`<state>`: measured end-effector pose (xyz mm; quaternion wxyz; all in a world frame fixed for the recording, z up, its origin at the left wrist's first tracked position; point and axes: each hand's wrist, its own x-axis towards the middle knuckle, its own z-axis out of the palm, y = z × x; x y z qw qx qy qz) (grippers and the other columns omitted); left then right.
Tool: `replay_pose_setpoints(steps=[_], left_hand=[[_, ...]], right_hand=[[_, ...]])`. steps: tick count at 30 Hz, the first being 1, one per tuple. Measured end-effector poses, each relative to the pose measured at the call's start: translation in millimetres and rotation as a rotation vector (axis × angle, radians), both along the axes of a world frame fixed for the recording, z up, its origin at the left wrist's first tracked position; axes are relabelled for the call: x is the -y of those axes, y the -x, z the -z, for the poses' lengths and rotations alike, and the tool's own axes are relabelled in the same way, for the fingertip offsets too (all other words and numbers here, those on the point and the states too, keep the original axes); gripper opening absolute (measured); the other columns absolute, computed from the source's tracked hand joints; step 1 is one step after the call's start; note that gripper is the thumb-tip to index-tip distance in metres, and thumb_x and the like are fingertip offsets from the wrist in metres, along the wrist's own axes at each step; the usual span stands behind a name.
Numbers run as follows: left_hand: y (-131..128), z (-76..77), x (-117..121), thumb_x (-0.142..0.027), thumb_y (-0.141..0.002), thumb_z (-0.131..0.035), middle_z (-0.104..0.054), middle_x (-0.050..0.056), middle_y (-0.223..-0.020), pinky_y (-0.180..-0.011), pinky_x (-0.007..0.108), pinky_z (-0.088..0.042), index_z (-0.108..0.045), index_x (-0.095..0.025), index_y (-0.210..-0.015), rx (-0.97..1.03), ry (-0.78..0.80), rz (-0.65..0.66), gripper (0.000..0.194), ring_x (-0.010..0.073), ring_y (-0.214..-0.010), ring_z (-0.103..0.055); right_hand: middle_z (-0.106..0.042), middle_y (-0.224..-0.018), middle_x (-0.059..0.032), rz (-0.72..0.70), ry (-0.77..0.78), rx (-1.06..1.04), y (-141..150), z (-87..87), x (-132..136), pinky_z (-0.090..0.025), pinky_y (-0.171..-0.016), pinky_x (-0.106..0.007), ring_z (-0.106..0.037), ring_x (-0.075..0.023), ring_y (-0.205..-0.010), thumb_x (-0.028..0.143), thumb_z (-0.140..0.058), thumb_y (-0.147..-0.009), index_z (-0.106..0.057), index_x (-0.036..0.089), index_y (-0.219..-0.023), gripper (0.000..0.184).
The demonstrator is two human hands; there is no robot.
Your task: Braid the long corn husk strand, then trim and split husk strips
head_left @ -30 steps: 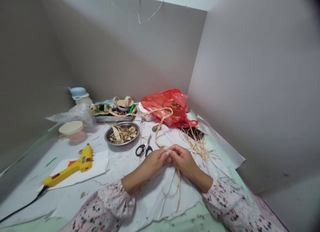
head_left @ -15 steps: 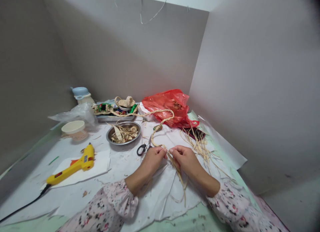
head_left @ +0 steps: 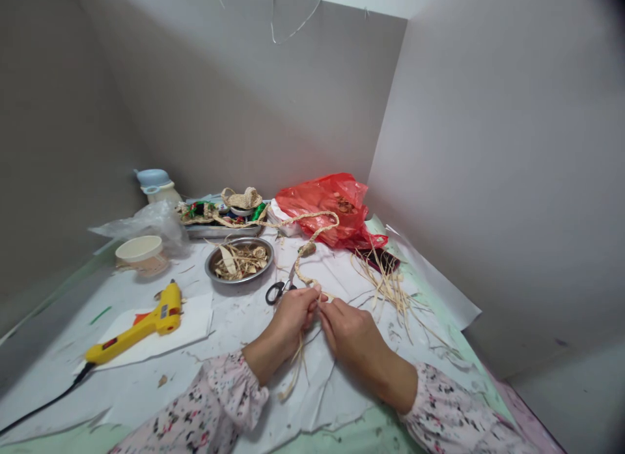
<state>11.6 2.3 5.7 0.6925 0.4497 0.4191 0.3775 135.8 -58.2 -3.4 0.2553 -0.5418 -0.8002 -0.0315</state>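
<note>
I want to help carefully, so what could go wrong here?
The left hand might bump the scissors lying close by and get poked. The straw braid could snag on them too. The yellow glue gun might be hot if it's plugged in, so touching it could hurt.

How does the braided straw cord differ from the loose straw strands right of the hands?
The braided straw cord is one thick plaited length, while the loose straw strands are thin separate pieces. The cord curves down to the left hand and right hand, whereas the strands splay in a heap apart from them. Both are pale straw-coloured.
</note>
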Motion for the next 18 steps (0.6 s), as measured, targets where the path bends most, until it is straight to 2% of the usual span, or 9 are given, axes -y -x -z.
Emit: replay_pose_setpoints(steps=[2,5,7,9,11,14,18], left_hand=[[0.3,0.0,-0.9,-0.047,-0.068,-0.065,-0.029,-0.011,-0.046,-0.041,0.021,-0.008,-0.053,-0.014,-0.066,0.016,0.009,-0.027,0.035,0.0029,-0.038,-0.019],[2.3,1.7,-4.0,-0.049,-0.068,-0.065,-0.03,-0.011,-0.046,-0.041,0.021,-0.008,-0.055,-0.014,-0.069,0.015,-0.011,-0.042,0.037,0.003,-0.037,-0.02],[3.9,3.6,-6.4,-0.049,-0.069,-0.065,-0.029,-0.011,-0.046,-0.04,0.021,-0.008,-0.055,-0.014,-0.071,0.001,-0.023,-0.026,0.037,0.003,-0.037,-0.02],[5.1,5.9,-8.6,-0.049,-0.07,-0.064,-0.028,-0.012,-0.046,-0.04,0.021,-0.008,-0.055,-0.013,-0.072,-0.015,-0.029,-0.008,0.037,0.0029,-0.037,-0.02],[5.7,8.5,-10.4,-0.049,-0.07,-0.064,-0.027,-0.012,-0.046,-0.04,0.022,-0.007,-0.056,-0.013,-0.073,-0.024,-0.032,0.005,0.037,0.0028,-0.037,-0.019],[6.2,11.5,-11.8,-0.049,-0.071,-0.063,-0.027,-0.012,-0.047,-0.04,0.022,-0.007,-0.056,-0.013,-0.075,-0.024,-0.037,0.017,0.037,0.0028,-0.037,-0.019],[6.3,10.8,-10.4,-0.048,-0.072,-0.063,-0.028,-0.012,-0.047,-0.04,0.022,-0.008,-0.057,-0.013,-0.076,-0.044,-0.047,0.029,0.036,0.003,-0.037,-0.019]], right_hand=[[-0.067,-0.083,-0.0093,-0.025,0.03,-0.003,-2.5,-7.4,-0.4,-0.043,-0.061,-0.027,-0.062,-0.0184,-0.07,0.02,-0.042,-0.094,-0.066,0.016,-0.09,0.024],[-0.068,-0.081,-0.0055,-0.026,0.094,-0.073,-20.2,-27.4,-5.0,-0.043,-0.064,-0.026,-0.062,-0.0163,-0.07,0.026,-0.049,-0.092,-0.068,0.021,-0.086,0.021],[-0.068,-0.084,-0.0047,0.052,0.116,-0.047,-40.6,-41.2,-10.2,-0.042,-0.066,-0.026,-0.063,-0.0172,-0.076,0.026,-0.052,-0.09,-0.069,0.022,-0.089,0.017],[-0.068,-0.089,-0.0054,0.174,0.195,0.089,-62.7,-49.5,-15.6,-0.039,-0.062,-0.027,-0.064,-0.0181,-0.075,0.017,-0.055,-0.085,-0.07,0.023,-0.091,0.017],[-0.068,-0.09,-0.0077,0.273,0.321,0.227,-80.7,-49.5,-20.3,-0.035,-0.057,-0.027,-0.064,-0.0185,-0.073,0.007,-0.055,-0.08,-0.071,0.021,-0.091,0.025],[-0.066,-0.086,-0.0094,0.298,0.44,0.325,-93.7,-38.4,-25.8,-0.031,-0.054,-0.026,-0.064,-0.0193,-0.073,0.002,-0.054,-0.076,-0.072,0.02,-0.087,0.028],[-0.065,-0.086,-0.0084,0.276,0.387,0.314,-91.6,-28.8,-32.1,-0.032,-0.053,-0.025,-0.063,-0.0184,-0.069,0.008,-0.057,-0.079,-0.071,0.02,-0.081,0.018]])
